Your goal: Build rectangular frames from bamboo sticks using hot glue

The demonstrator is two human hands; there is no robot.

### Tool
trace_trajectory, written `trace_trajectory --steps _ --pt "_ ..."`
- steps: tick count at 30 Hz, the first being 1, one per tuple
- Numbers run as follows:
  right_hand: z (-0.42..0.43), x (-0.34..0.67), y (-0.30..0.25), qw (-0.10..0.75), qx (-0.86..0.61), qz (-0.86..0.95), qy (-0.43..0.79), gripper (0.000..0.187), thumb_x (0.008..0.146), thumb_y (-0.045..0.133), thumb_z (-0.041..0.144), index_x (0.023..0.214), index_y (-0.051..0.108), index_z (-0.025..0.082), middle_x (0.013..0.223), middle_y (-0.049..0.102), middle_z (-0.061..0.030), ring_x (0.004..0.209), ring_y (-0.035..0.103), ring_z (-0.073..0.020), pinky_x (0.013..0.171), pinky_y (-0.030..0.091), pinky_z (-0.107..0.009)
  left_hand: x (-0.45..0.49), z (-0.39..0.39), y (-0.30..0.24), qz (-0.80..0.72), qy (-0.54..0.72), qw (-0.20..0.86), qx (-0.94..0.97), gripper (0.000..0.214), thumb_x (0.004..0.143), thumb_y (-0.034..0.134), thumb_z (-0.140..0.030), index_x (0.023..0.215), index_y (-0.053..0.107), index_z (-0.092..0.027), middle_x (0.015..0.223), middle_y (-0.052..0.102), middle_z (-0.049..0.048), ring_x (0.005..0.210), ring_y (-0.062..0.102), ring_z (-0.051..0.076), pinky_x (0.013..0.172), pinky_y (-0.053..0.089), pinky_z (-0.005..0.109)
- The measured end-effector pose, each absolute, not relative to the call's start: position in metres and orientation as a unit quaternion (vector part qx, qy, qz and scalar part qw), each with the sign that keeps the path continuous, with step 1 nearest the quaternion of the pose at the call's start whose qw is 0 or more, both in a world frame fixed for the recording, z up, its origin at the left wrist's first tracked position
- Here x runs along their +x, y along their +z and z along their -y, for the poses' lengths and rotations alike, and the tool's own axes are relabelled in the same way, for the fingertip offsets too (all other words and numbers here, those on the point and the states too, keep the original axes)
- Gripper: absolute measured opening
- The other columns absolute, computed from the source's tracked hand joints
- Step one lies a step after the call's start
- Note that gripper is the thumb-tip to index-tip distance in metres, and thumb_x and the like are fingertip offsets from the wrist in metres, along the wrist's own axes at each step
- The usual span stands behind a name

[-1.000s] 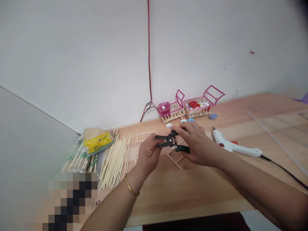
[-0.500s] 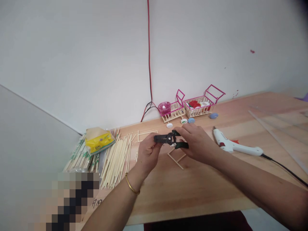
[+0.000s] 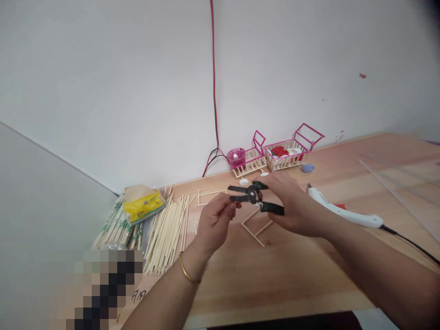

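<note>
My right hand (image 3: 292, 201) is wrapped round the dark green handles of black wire strippers (image 3: 253, 194), whose jaws are spread and point left. My left hand (image 3: 216, 217), with a gold bangle on its wrist, is closed in a pinch right at the jaw tips; whatever it pinches is too small or hidden to make out. Below the tool a small frame of thin wooden sticks (image 3: 255, 234) lies on the table, partly covered by my right hand. Another stick frame (image 3: 203, 197) lies behind my left hand.
Many loose wooden sticks (image 3: 168, 233) and a yellow packet (image 3: 142, 205) on bagged sticks lie left. Two pink-trimmed stick carts (image 3: 245, 165) stand against the wall. A white glue gun (image 3: 347, 213) with a black cord lies right, near a clear ruler-like strip (image 3: 398, 199).
The strippers' jaws and handles have opened from nearly closed. My right hand and the tool have shifted slightly right, and my left hand stays pinched by the tips.
</note>
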State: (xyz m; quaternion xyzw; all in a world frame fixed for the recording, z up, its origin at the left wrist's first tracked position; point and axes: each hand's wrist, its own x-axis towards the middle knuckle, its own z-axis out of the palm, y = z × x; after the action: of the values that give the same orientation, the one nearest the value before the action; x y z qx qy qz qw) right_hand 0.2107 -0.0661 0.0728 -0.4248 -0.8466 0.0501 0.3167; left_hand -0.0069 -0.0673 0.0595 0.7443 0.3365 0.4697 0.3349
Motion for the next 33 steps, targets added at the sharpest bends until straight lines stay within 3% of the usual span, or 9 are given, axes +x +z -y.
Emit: trace_trajectory --steps 7,16,28,31,33 --pt "0.071 0.208 0.072 0.272 -0.433 0.859 0.017 0.053 0.071 0.057 0.021 0.123 0.045 0.021 0.111 0.052 -0.0111 0.103 0.045 -0.0281 0.087 0.034 -0.044 -0.010 0.066 0.059 -0.331 0.452 0.277 0.781 0.019 0.090 0.044 -0.020 0.080 0.060 -0.017 0.071 0.052 0.0006 0.068 0.048 0.011 0.063 0.037 0.023" --pt "0.070 0.208 0.068 0.267 -0.430 0.862 0.004 0.054 0.071 0.057 0.022 0.124 0.044 0.021 0.109 0.052 -0.0113 0.100 0.045 -0.0283 0.084 0.035 -0.043 -0.009 0.069 0.064 -0.302 0.461 0.221 0.805 0.018 0.088 0.046 -0.014 0.094 0.063 -0.019 0.085 0.059 0.0041 0.079 0.054 0.013 0.069 0.041 0.025" --pt "0.071 0.200 0.063 0.267 -0.449 0.851 -0.050 0.044 0.074 0.055 0.025 0.118 0.048 0.020 0.097 0.054 -0.0099 0.088 0.047 -0.0274 0.073 0.035 -0.040 -0.010 0.074 0.066 -0.310 0.488 0.180 0.796 0.015 0.087 0.047 -0.013 0.092 0.061 -0.017 0.088 0.061 0.0058 0.081 0.056 0.014 0.070 0.044 0.026" --pt "0.068 0.199 0.062 0.285 -0.439 0.852 -0.015 0.036 0.076 0.054 0.022 0.111 0.051 0.019 0.091 0.055 -0.0084 0.082 0.049 -0.0245 0.070 0.037 -0.036 -0.009 0.073 0.066 -0.333 0.487 0.204 0.781 0.013 0.087 0.049 -0.016 0.086 0.062 -0.017 0.078 0.058 0.0036 0.075 0.055 0.013 0.068 0.043 0.025" --pt "0.065 0.199 0.062 0.327 -0.431 0.840 0.045 0.030 0.076 0.053 0.020 0.106 0.052 0.019 0.088 0.056 -0.0065 0.079 0.050 -0.0213 0.068 0.040 -0.033 -0.007 0.071 0.065 -0.348 0.495 0.298 0.738 0.013 0.087 0.051 -0.021 0.082 0.062 -0.017 0.076 0.056 0.0019 0.064 0.053 0.010 0.059 0.042 0.024"
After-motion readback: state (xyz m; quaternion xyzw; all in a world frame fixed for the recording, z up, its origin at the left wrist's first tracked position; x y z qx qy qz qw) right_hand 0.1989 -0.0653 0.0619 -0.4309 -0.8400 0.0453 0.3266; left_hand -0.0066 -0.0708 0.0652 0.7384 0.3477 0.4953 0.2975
